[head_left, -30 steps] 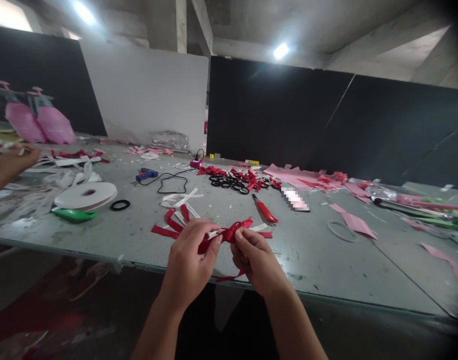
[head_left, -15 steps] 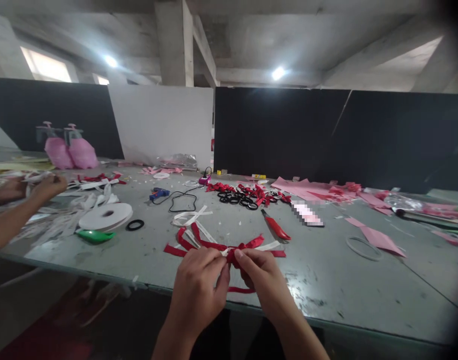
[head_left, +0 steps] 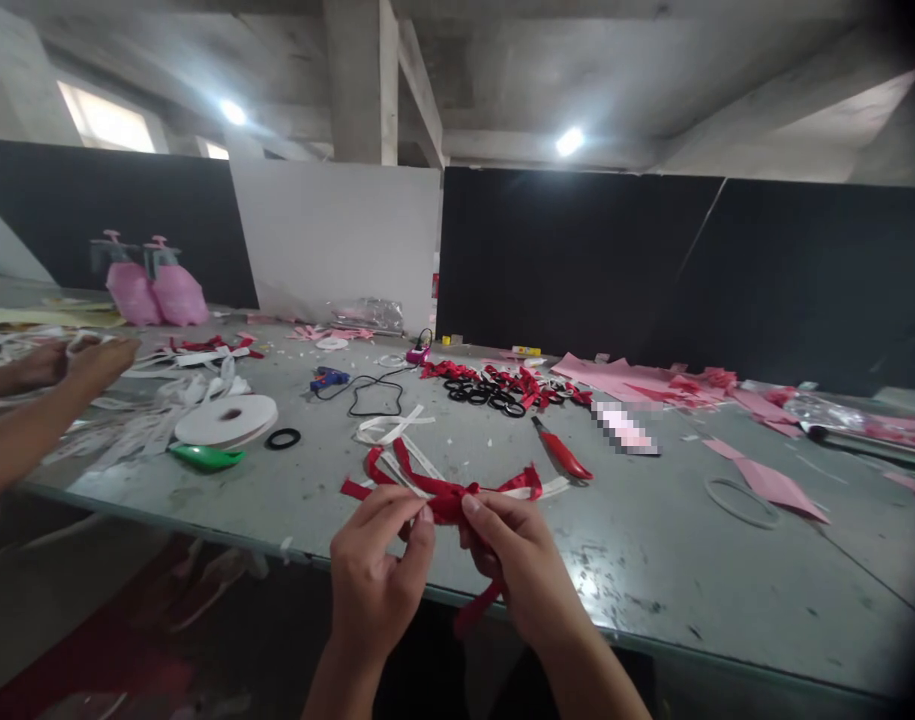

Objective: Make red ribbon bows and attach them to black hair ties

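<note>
Both hands are pinching a red satin ribbon bow right at its gathered middle, just above the near edge of the grey worktable. The left hand has thumb and forefinger closed on the knot from the left, and the right hand is clamped on it from the right, so the two grips nearly meet at the centre. One loose red tail hangs down below the right hand, over the table edge.

Just behind the bow lie flat red and white ribbon strips. The red-handled cutter sits behind and to the right of the bow. Farther back from it is a heap of black rings mixed with red bows, and well to its left a flat white ribbon roll with a green tool beside it. Another person's hands are busy far off to the left of the bow.

My take on doing this bit well: keep the pinch tight on the centre so the folds don't slip, and even out the loops either side before letting either hand go. Watch that dangling tail too, since it could snag on the edge.
</note>
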The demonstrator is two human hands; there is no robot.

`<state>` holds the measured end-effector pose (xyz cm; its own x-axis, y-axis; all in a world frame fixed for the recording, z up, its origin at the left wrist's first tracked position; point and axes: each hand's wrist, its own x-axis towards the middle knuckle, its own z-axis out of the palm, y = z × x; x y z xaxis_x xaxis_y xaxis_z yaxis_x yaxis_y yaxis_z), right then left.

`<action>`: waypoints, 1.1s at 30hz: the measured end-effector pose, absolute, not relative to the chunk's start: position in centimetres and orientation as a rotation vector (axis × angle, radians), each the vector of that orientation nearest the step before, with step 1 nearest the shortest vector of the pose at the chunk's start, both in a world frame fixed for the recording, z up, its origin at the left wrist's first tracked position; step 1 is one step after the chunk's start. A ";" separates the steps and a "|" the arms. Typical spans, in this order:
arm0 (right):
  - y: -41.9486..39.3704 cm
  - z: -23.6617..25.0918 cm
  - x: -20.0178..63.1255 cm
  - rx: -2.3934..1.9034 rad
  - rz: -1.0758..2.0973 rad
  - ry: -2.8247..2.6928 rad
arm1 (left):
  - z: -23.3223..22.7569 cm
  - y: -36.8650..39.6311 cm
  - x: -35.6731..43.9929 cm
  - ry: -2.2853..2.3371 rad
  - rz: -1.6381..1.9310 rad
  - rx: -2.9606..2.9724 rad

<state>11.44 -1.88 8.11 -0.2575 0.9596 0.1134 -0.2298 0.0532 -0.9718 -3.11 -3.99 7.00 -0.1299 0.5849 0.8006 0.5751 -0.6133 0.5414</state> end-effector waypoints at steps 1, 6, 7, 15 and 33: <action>-1.9 8.1 11.3 -0.838 1.446 -1.255 | 6.9 -4.0 -3.2 1.379 1.895 2.032; -1.7 7.6 10.8 -0.873 1.413 -1.218 | 6.5 -3.9 -3.7 1.323 1.804 2.021; -1.7 7.5 10.8 -0.880 1.389 -1.237 | 6.5 -3.8 -3.7 1.317 1.788 2.029; -1.8 7.3 10.7 -0.919 1.226 -1.441 | 5.9 -3.1 -3.6 1.260 1.809 1.796; -2.9 6.1 10.0 -0.896 1.472 -1.091 | 5.4 -3.2 -1.9 1.230 1.850 1.345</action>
<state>10.04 -2.93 6.15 -0.1719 0.9850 0.0166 -0.3024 -0.0367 -0.9525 -1.90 -3.17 5.41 -0.3578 0.8239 0.4395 0.0863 -0.4395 0.8941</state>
